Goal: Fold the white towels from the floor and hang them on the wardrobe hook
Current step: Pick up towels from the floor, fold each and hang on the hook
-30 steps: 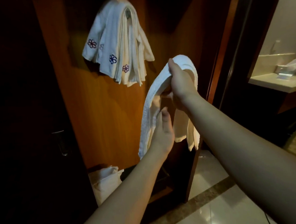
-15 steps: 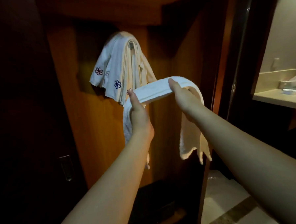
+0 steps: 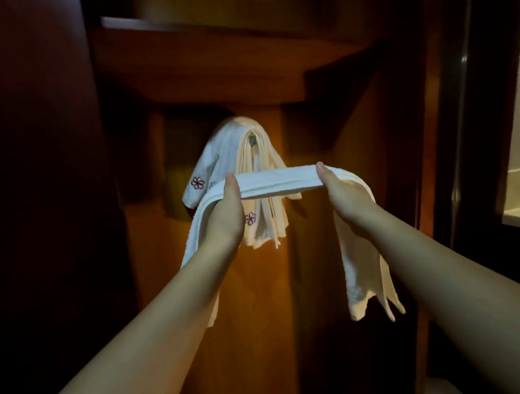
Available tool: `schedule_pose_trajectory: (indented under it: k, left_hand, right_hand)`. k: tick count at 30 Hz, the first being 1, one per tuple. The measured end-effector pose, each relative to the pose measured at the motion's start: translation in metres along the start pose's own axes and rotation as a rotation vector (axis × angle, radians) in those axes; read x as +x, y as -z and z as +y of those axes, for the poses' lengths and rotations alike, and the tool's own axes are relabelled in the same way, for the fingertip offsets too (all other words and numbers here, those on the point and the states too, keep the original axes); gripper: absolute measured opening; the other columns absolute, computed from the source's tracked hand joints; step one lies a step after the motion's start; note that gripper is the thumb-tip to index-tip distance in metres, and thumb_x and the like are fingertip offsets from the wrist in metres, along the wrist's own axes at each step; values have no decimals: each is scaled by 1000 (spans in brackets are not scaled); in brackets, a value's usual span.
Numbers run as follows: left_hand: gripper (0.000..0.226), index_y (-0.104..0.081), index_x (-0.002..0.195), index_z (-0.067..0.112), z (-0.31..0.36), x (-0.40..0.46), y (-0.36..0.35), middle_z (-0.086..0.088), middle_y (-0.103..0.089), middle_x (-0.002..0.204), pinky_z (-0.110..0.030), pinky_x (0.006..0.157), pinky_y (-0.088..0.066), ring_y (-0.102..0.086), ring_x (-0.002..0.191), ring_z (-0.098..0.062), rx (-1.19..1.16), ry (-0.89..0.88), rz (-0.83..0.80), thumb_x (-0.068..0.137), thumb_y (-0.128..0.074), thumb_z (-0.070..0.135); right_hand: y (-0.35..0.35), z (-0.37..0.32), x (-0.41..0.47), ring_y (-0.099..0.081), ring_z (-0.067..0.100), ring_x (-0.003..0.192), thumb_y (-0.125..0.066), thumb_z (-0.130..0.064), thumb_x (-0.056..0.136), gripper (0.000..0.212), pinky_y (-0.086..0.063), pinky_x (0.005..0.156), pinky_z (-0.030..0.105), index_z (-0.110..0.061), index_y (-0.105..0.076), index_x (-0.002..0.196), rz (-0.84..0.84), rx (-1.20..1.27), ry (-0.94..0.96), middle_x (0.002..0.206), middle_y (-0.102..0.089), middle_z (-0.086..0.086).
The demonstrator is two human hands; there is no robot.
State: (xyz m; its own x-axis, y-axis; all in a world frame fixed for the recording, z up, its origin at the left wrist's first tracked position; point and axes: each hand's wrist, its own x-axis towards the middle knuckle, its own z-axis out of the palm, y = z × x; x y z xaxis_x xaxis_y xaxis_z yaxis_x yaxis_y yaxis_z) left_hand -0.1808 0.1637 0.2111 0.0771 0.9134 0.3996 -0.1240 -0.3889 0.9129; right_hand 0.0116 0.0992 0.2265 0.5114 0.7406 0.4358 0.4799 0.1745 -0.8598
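Presently, item in hand: one folded white towel, stretched as a narrow band across mid-frame, its ends drooping at lower left and lower right; left hand and right hand each grip it, thumb on top and fingers curled beneath. Already stowed: a bundle of hung towels, some flower-embroidered, draped over the wardrobe hook just above centre, directly behind the band. Outstanding, by estimate: lift this towel over the hook; whether others remain on the floor cannot be told.
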Motion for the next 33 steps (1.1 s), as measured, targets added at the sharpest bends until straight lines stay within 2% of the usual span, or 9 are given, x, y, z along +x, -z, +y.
schedule_pose_trajectory:
  k: [4, 7, 9, 13, 16, 19, 22, 28, 33]
  left_hand:
    - [47, -64, 103, 38, 12, 49, -3, 17, -64, 90, -21, 63, -40, -60, 83, 3, 123, -71, 17, 97, -31, 71]
    - [67, -67, 109, 29, 22, 91, -9, -2, -69, 109, -37, 86, -53, -66, 104, -22, 189, -89, 9, 92, -27, 79]
    - [66, -65, 113, 34, 30, 121, -15, -4, -67, 120, -42, 107, -43, -61, 120, -24, 221, -128, 23, 91, -24, 81]
    - [99, -66, 113, 16, 46, 174, -23, -18, -68, 124, -50, 110, -43, -61, 122, -36, 350, -155, 21, 71, -18, 91]
    - [105, -63, 128, 17, 47, 214, -26, -13, -65, 132, -45, 110, -42, -58, 125, -26, 400, -212, 33, 70, -17, 91]
    - [71, -66, 88, 28, 45, 255, -26, 16, -73, 75, -9, 69, -48, -66, 83, 7, 401, -285, 114, 86, -21, 83]
    - [65, -65, 59, 36, 47, 283, -28, 32, -55, 44, 1, 40, -35, -53, 49, 23, 360, -252, 105, 92, -28, 78]
    - [92, -61, 104, 32, 42, 332, -23, 5, -62, 101, -22, 69, -43, -59, 85, -5, 505, -125, 48, 58, -20, 101]
    - [83, -57, 112, 38, 39, 361, -18, 6, -58, 106, -15, 63, -36, -50, 77, 7, 574, -180, 61, 64, -21, 95]
  right_hand:
    - [-11, -8, 60, -48, 7, 80, -37, -74, 95, 44, -37, 78, 29, -31, -48, 102, -45, -53, 62, 88, -49, -10]
    - [-21, -18, 113, -51, 15, 94, -36, -75, 94, 44, -38, 89, 35, -33, -48, 103, -85, -52, 113, 107, -52, -2]
    - [-27, -25, 146, -54, 13, 94, -34, -74, 95, 45, -39, 93, 37, -35, -55, 95, -135, -38, 142, 113, -54, -1]
    - [-42, -39, 207, -53, 28, 125, -27, -78, 94, 72, -40, 111, 47, -28, -53, 140, -171, -91, 187, 140, -55, 8]
    - [-51, -45, 252, -53, 30, 128, -25, -84, 89, 82, -38, 113, 50, -27, -52, 141, -238, -70, 211, 142, -56, 9]
    - [-63, -50, 290, -52, 30, 131, -26, -91, 81, 95, -37, 114, 49, -25, -50, 145, -303, -53, 242, 146, -53, 11]
    - [-73, -51, 325, -42, 30, 139, -26, -95, 76, 101, -32, 116, 44, -28, -43, 150, -329, -110, 275, 156, -40, 10]
    - [-90, -54, 377, -34, 29, 146, -17, -112, 32, 149, -28, 116, 43, -29, -38, 154, -362, -239, 284, 163, -31, 8]
    - [-111, -49, 414, -37, 27, 144, -18, -113, 27, 153, -28, 118, 41, -30, -42, 153, -361, -261, 291, 160, -35, 9]
